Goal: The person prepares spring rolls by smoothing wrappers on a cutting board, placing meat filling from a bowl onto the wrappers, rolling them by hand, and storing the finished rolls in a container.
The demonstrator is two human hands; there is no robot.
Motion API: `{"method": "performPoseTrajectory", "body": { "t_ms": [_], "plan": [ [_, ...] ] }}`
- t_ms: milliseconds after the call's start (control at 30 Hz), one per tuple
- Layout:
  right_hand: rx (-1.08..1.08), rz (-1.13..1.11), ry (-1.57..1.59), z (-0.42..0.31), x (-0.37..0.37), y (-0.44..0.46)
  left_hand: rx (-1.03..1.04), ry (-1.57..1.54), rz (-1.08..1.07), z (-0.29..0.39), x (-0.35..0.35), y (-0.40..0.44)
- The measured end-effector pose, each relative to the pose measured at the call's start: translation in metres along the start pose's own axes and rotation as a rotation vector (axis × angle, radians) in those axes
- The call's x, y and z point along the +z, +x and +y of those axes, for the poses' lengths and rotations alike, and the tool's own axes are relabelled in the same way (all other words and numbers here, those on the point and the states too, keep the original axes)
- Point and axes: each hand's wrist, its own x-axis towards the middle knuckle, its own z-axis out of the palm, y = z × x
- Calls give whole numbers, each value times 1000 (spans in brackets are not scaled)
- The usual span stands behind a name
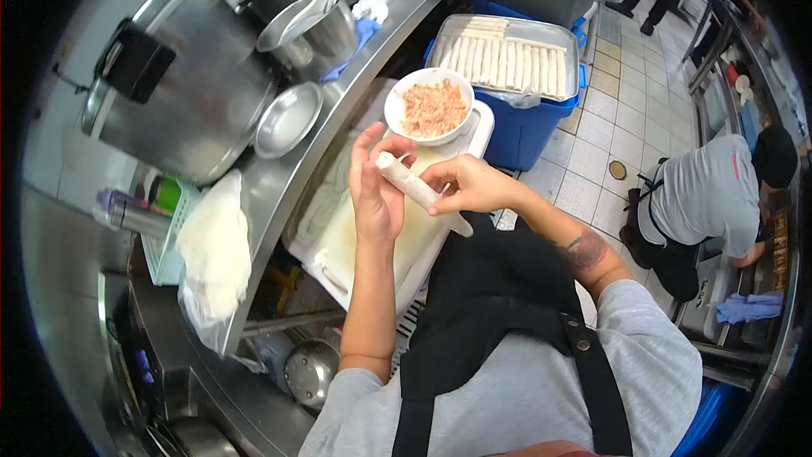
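In the head view, a pale uncooked spring roll (408,181) is held at a slant above a white cutting board (338,264). My left hand (377,193) is around its upper end, fingers curled behind it. My right hand (474,184) pinches the roll lower down, between thumb and fingers. Just beyond my hands, a white bowl (394,115) of pinkish shredded filling (433,108) sits on the board's far end.
A tray (565,37) of finished rolls lies on a blue bin (529,131). To the left, a steel counter (292,152) bears a metal bowl (288,118), a pot (326,41) and a stack of pale wrappers (216,241). A co-worker (706,195) bends at the right.
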Motion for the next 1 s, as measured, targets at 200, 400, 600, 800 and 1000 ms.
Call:
{"method": "performPoseTrajectory", "body": {
  "t_ms": [200, 400, 600, 800, 1000],
  "plan": [
    [69, 221, -63, 44, -113, -18, -32, 433, 102, -43, -8, 22],
    [287, 552, -686, 114, -322, 5, -18, 1430, -12, -106, -82, -23],
    [533, 655, -1264, 210, -476, 61, -111, 1560, -66, -113, -76, -29],
    [622, 578, -1247, 282, -509, 98, -171, 1574, -51, -113, -76, -28],
    [530, 426, -1176, 298, -512, 102, -157, 1583, -58, -114, -73, -25]
  ]
}}
